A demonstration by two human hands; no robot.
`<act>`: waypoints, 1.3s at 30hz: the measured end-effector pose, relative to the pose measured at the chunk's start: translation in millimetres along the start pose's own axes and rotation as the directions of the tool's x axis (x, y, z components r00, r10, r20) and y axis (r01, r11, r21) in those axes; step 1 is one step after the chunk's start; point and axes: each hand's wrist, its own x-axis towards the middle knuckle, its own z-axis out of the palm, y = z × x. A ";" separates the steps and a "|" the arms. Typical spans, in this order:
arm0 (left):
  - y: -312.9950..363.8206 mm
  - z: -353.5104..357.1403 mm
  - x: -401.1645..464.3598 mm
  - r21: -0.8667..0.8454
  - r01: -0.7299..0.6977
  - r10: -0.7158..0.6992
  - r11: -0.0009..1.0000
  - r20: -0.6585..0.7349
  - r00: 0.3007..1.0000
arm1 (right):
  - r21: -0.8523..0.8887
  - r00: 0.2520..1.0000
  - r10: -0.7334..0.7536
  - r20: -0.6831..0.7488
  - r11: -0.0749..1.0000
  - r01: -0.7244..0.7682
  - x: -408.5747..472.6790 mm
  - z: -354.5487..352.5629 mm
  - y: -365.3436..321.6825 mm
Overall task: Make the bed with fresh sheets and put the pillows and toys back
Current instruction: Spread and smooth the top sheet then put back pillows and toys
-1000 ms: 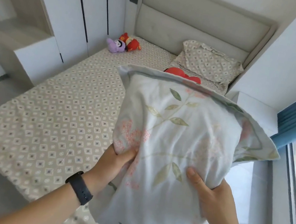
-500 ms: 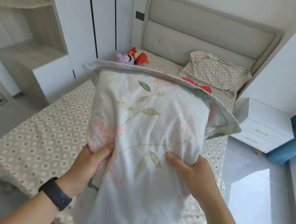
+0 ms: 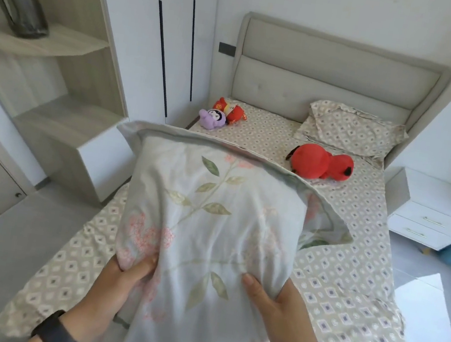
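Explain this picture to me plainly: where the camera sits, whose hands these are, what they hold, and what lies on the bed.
No machine here: a person wears one wide-angle camera on the head, looking forward and down. The left hand, with a black wristband, and the right hand grip a pale floral pillow, held up over the foot of the bed. The bed wears a beige diamond-patterned sheet. Near the padded headboard lie a matching patterned pillow, a big red plush toy, a small purple plush toy and a small red-and-white plush toy. A dark bottle stands on the left shelf.
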 end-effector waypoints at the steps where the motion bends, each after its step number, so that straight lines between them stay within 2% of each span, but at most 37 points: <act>1: 3.7 -9.1 4.2 -0.006 -0.022 0.022 1.000 -0.018 1.000 | 0.007 1.000 -0.005 0.012 1.000 0.005 3.2 10.9 -3.6; 10: 40.0 -113.1 41.8 -0.107 -0.063 0.041 0.992 -0.196 0.980 | -0.077 0.995 -0.050 0.083 0.995 0.057 60.1 124.6 -63.9; 13: 41.6 -170.7 71.1 -0.147 -0.061 0.032 0.987 -0.195 0.980 | -0.108 0.995 -0.059 0.085 0.992 0.068 77.8 181.3 -81.5; 18: 55.7 -265.1 128.3 -0.180 -0.002 -0.024 0.984 -0.143 0.989 | -0.146 0.999 -0.036 -0.012 0.989 0.034 112.8 283.8 -112.9; 22: 86.4 -328.7 171.8 -0.090 0.083 -0.091 0.992 -0.093 0.992 | -0.074 0.994 0.015 -0.108 0.997 -0.023 127.0 354.2 -133.3; 24: 100.2 -368.7 193.6 0.035 0.064 -0.063 0.997 -0.049 0.997 | -0.058 0.989 0.036 -0.141 0.997 -0.044 136.9 388.0 -141.3; 26: 113.5 -397.2 211.7 0.039 0.078 -0.078 0.996 -0.018 0.997 | -0.035 0.984 0.038 -0.172 0.998 -0.044 141.2 416.7 -146.2; 29: 129.3 -419.6 219.9 0.063 0.013 -0.022 0.998 0.133 0.991 | -0.011 0.976 0.035 -0.214 0.999 -0.038 150.0 447.2 -151.0; 33: 147.2 -442.7 243.7 0.078 -0.084 0.061 0.993 0.257 0.965 | -0.067 0.972 0.055 -0.228 0.995 -0.072 178.7 469.6 -163.9; 37: 158.5 -465.2 275.4 0.233 -0.162 0.053 0.959 0.414 0.909 | 0.038 0.955 0.052 -0.291 0.998 -0.043 197.4 501.8 -175.4; 39: 158.6 -483.7 302.1 0.370 -0.251 0.086 0.894 0.410 0.908 | 0.065 0.938 0.058 -0.342 0.997 -0.038 209.5 524.5 -179.9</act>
